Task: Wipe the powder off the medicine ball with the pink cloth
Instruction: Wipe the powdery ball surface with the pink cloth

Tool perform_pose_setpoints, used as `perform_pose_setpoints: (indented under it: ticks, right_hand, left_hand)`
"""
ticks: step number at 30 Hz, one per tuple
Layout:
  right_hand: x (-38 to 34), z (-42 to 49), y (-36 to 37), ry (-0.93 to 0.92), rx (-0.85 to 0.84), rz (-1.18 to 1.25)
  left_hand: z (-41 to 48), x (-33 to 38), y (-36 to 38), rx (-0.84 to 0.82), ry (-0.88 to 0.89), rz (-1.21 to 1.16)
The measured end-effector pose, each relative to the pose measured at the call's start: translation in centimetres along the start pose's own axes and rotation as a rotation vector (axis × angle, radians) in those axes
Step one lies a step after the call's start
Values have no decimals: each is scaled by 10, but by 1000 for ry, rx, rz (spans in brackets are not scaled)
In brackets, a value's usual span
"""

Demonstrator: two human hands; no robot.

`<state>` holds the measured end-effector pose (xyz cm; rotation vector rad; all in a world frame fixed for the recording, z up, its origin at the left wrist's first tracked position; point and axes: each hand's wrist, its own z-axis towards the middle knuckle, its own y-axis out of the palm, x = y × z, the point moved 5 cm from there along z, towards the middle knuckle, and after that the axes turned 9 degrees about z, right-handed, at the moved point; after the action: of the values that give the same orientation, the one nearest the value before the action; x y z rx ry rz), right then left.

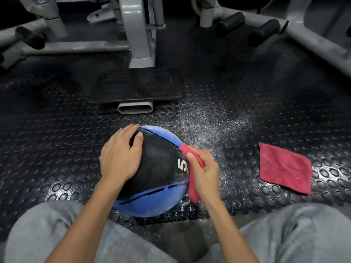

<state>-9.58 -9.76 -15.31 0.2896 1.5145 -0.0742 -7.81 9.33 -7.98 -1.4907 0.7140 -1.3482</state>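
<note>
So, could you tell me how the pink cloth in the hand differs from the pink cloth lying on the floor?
The held pink cloth is bunched in the right hand against the black-and-blue medicine ball; the other pink cloth lies spread flat, untouched. Both are pink.

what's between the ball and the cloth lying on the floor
In the head view: the right hand gripping the pink cloth against the medicine ball, then powder-dusted floor before the flat cloth.

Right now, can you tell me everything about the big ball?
The medicine ball is round: a grainy black band with a white 5, between blue panels dusted with white powder. It sits on the studded floor. The left hand rests on top; the right hand holds the pink cloth against its side.
</note>
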Motion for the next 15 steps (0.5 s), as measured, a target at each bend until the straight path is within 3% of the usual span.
perform_pose_setpoints:
  ticks: [4,7,9,12,15]
  right_hand:
    - [-46,2,52,-433,-186,-394]
    - [-41,3,55,-539,-240,-423]
    - [-26,3,41,-480,-195,-275]
    - [-4,3,20,-227,-99,-28]
    - [1,5,7,-38,-49,6]
  left_hand:
    - [-1,-7,-1,19,-32,2]
    - [-2,-19,-6,23,-80,-81]
    - [-1,-24,-7,20,-98,-120]
    - [0,-20,-6,5,-83,-103]
    - [5,-13,-4,-11,-78,-63]
